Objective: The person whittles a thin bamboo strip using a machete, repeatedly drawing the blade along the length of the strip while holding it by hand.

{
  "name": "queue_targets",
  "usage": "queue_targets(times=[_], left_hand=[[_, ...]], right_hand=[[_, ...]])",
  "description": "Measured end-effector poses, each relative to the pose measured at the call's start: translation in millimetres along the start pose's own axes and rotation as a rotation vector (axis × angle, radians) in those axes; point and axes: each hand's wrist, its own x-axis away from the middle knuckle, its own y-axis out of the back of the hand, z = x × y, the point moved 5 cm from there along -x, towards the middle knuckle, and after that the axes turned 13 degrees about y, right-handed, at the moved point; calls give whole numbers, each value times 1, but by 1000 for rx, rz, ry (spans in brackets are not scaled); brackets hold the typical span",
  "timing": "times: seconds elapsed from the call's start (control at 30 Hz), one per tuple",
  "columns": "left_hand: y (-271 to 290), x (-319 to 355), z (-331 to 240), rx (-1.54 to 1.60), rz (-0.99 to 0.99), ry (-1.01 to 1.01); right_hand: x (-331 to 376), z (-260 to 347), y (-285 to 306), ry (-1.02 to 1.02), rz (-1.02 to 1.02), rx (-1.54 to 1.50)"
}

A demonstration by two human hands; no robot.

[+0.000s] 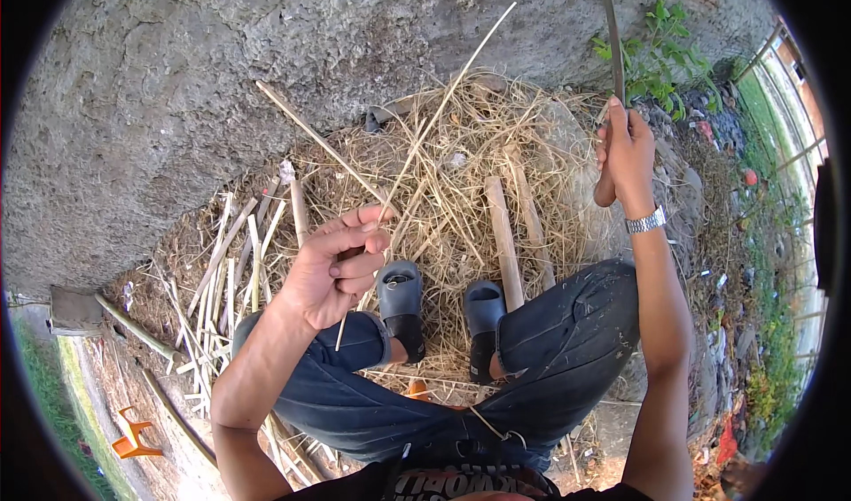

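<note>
The left hand [335,269] pinches a thin, pale wooden strip [463,76] aslant above the straw-littered brown ground [465,204]; the right hand [629,153] grips a long, dark-bladed knife [613,45] by its brown handle [605,191]. Pale, split wooden sticks [217,306] lie heaped toward the ground's left edge.

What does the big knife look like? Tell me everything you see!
The knife has a long, narrow, dark, metal-looking blade and a brown, wood-looking handle with a rounded end. The right hand grips the handle. The blade runs up to the picture's top edge, beside green leaves; its tip isn't clearly visible.
</note>
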Motion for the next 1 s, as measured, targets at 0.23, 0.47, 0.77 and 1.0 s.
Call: queue_targets(times=[0.23,0.47,0.77,1.0], left_hand=[[-23,-22,15,-159,37,13],[-48,-38,37,-359,-103,-2],[-57,-48,40,-824,-219,-159],[-54,-37,17,-844,-293,-398]], right_hand=[[50,51,-51,-9,254,-310],[74,88,-78,0,362,-586],[81,78,-84,8,409,-615],[76,81,-71,44,354,-483]])
